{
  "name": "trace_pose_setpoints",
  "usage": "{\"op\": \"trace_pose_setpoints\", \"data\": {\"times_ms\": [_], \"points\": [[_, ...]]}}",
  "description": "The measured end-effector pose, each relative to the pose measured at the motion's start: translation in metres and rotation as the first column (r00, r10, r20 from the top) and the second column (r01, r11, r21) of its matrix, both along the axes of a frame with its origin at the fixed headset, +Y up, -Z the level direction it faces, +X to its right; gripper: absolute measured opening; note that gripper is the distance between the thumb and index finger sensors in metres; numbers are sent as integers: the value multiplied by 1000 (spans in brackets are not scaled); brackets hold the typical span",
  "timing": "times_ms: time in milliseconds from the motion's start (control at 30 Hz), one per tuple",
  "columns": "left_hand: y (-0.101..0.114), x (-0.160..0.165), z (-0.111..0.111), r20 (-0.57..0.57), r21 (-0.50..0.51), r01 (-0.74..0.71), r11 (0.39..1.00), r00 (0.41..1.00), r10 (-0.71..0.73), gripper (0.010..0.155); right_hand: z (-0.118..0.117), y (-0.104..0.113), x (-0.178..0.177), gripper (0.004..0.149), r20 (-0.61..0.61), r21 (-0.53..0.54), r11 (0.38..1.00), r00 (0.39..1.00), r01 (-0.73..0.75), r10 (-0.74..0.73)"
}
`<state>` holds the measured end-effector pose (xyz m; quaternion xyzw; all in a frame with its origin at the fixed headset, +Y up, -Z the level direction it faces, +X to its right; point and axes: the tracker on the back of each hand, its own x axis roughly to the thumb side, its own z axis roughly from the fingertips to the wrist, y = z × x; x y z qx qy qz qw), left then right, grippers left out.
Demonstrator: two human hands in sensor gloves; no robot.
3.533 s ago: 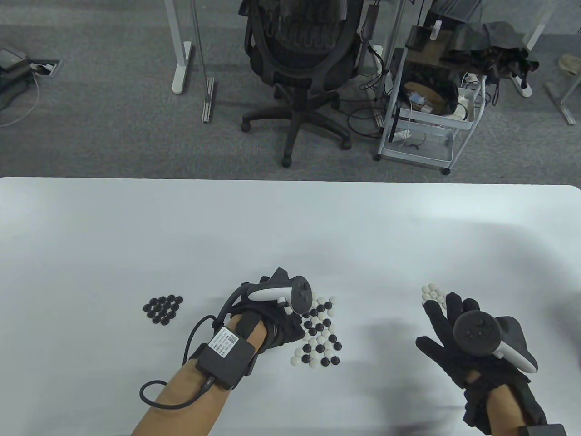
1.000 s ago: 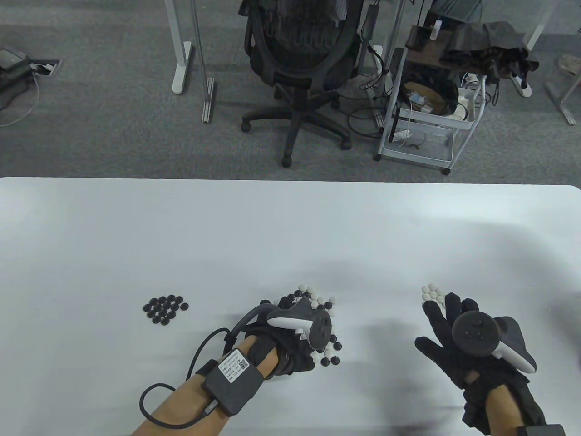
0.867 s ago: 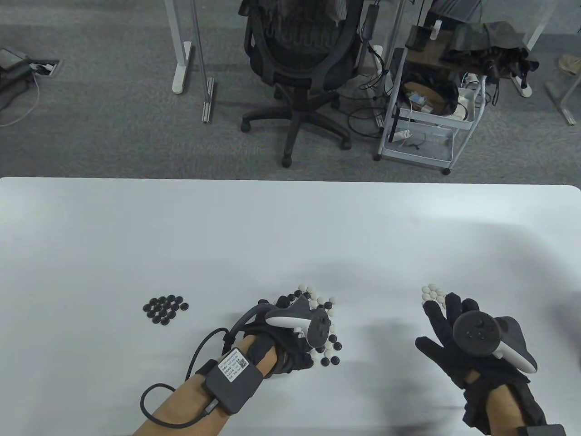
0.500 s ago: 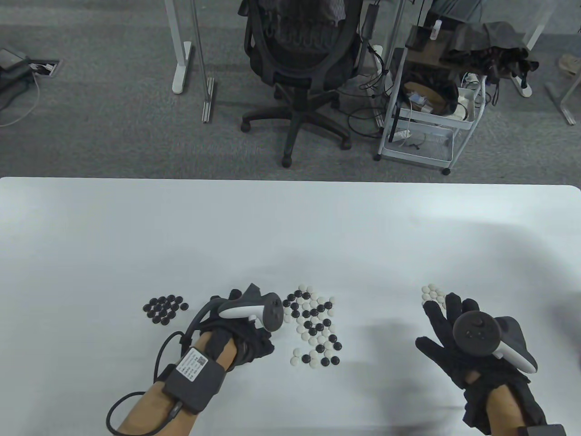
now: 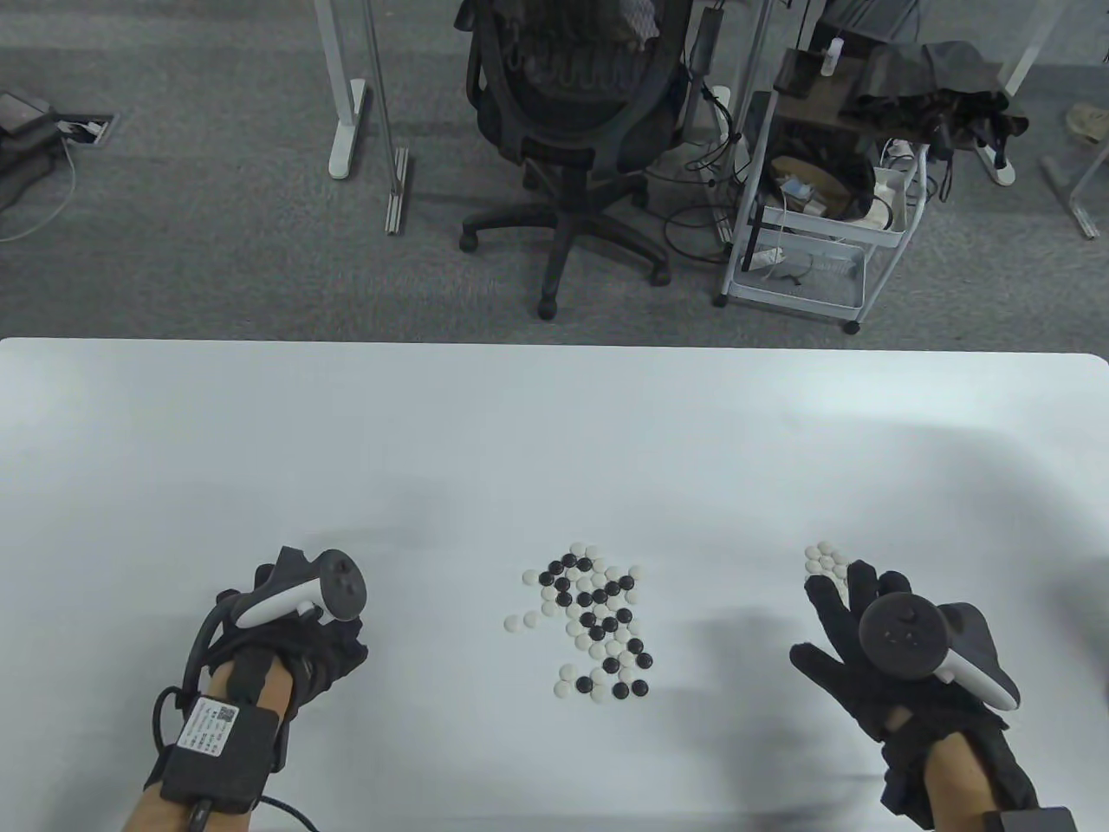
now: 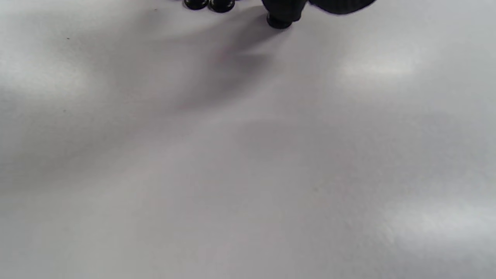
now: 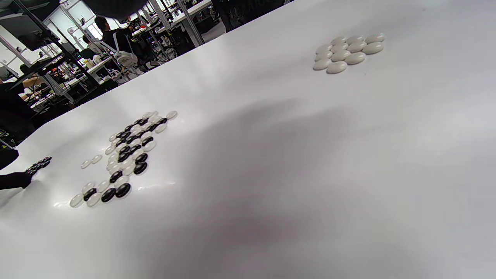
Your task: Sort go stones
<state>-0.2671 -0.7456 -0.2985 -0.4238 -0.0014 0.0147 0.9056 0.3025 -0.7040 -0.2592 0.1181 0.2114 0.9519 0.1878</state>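
So on the plain white desk (image 5: pixel 554 416) there's a mixed heap of glossy black and white round Go stones (image 5: pixel 598 624) sitting about in the middle near the front edge, and its long axis runs front to back, away from the person. A few white ones are strays on its left side. A small tidy cluster of all-white stones (image 5: pixel 825 559) sits off to the right, just past the fingertips of the right hand (image 5: pixel 875 650), which lies palm down with its fingers spread wide and released, gripping nothing. The left hand (image 5: pixel 295 646) is over at the left, right over where the sorted black stones (image 6: pixel 209 4) are; the wrist view shows a fingertip (image 6: pixel 281 9) pressing down on a single black stone (image 6: pixel 278 22) flat on the desk, two more just beside it. There's a white label with a QR code on the black box (image 5: pixel 221 750) strapped to the left forearm, but the print is too small to read.
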Motion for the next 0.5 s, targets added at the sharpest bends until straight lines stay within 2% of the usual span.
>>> {"op": "trace_pose_setpoints", "data": {"times_ms": [333,500], "points": [[1,-5,-20,-77,46,15,999,997,-11,63,0,1,1,79,6,2,1000,1000,6,-6],[31,8,-19,-48,181,-50,982,997,60,67,0,1,0,79,5,0,1000,1000,6,-6]]}}
